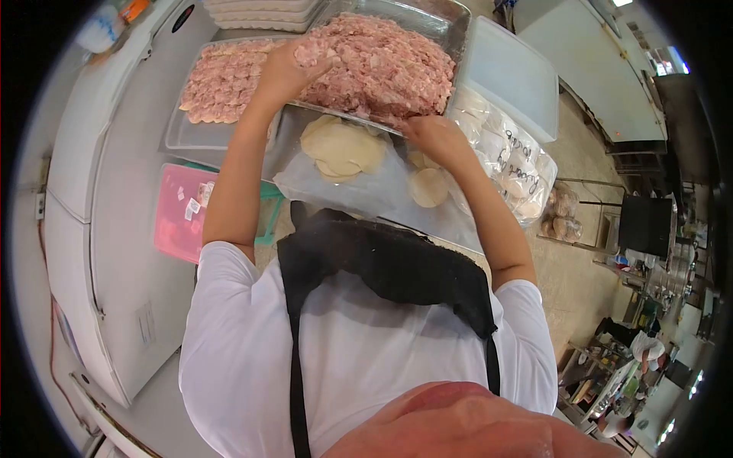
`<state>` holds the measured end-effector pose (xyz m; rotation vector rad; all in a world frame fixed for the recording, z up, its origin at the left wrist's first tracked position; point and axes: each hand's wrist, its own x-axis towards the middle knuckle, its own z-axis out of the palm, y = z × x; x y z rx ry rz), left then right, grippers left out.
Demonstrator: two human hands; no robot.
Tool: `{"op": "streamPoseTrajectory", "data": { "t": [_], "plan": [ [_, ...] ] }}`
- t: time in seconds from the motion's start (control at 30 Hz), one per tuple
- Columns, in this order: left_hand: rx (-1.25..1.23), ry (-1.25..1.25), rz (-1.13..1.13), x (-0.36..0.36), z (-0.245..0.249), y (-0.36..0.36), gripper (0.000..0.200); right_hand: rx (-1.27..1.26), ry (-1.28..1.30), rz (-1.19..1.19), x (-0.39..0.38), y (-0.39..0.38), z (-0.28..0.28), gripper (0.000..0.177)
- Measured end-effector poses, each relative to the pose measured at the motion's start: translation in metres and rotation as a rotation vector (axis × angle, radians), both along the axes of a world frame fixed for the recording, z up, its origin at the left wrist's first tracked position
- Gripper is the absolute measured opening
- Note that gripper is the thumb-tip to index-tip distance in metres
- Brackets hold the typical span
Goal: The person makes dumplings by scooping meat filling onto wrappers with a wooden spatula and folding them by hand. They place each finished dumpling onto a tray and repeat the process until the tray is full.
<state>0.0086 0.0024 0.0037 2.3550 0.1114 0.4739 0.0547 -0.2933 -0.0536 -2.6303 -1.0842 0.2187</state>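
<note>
My left hand (284, 75) is closed around a lump of pink minced meat (311, 53), held over the left side of a metal tray (437, 15). A large heap of minced meat (385, 65) fills most of that tray. At the tray's near rim, my right hand (437, 139) has its fingers bent together, their tips against the meat's edge; what they hold is hidden. Rows of meat-filled dumplings (221, 80) stand in a plastic tray to the left. Round dough wrappers (343, 149) lie piled on a plastic sheet in front, with another wrapper (429, 188) under my right wrist.
Bagged white packs with handwriting (508, 153) lie at the right, beside a translucent plastic lid (515, 76). Stacked white trays (259, 11) stand at the back. A pink lid (179, 214) is at the lower left, near a white freezer (137, 198). Two people work far right.
</note>
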Motion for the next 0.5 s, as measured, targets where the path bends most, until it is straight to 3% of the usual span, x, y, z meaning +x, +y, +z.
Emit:
{"op": "streamPoseTrajectory", "data": {
  "t": [0.03,0.13,0.17,0.27,0.3,0.4,0.5],
  "plan": [
    [0.112,0.017,0.056,0.000,-0.008,0.000,0.051,0.053,0.096,-0.054,0.000,-0.007,0.002,0.037],
    [-0.150,0.005,-0.257,0.005,-0.038,0.012,0.057,0.334,0.425,-0.180,0.000,-0.031,0.031,0.038],
    [-0.146,-0.057,-0.309,0.006,-0.038,0.010,0.059,0.280,0.464,-0.267,0.002,-0.033,0.046,0.037],
    [-0.161,-0.162,-0.480,0.001,-0.008,-0.022,0.062,0.518,0.432,-0.232,-0.004,-0.033,0.084,0.030],
    [-0.187,-0.149,-0.544,0.003,-0.002,-0.028,0.061,0.568,0.332,-0.121,-0.005,-0.030,0.093,0.025],
    [-0.184,0.014,-0.582,0.009,0.013,-0.035,0.061,0.446,0.070,-0.013,-0.018,-0.009,0.104,0.024],
    [-0.075,0.094,-0.578,0.010,0.015,-0.039,0.056,0.414,0.008,0.087,-0.008,-0.020,0.098,0.026]
  ]
}}
